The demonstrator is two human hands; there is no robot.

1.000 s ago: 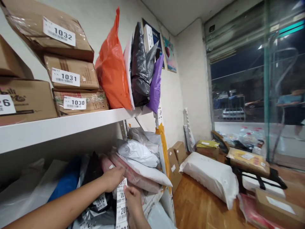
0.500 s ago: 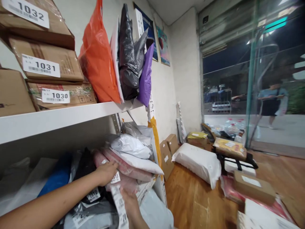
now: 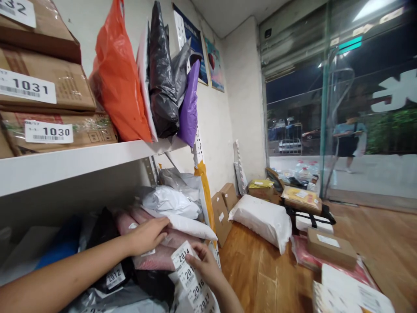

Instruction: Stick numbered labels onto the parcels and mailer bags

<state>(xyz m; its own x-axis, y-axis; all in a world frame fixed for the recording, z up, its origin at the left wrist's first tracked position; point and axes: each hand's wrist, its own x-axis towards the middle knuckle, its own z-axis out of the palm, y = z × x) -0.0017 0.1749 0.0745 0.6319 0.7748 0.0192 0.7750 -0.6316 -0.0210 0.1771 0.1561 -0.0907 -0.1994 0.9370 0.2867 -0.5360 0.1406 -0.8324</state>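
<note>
At six o'clock the right hand [image 3: 206,263] partly covers the second number on the strip of labels [image 3: 194,289], whose tail runs off the bottom edge, while near half past seven the left hand [image 3: 146,238] hides most of a white label [image 3: 150,252] on the pink parcel [image 3: 156,262]. The top carton [image 3: 55,26] at ten o'clock loses its number's start to the left edge; the white package [image 3: 345,278] at four is cut off below, its print too small to read. Toward three, a blurred person [image 3: 347,139] holds something indistinct.

The white shelf [image 3: 74,164] carries stacked boxes [image 3: 73,89] and upright plastic bags [image 3: 161,82].
</note>
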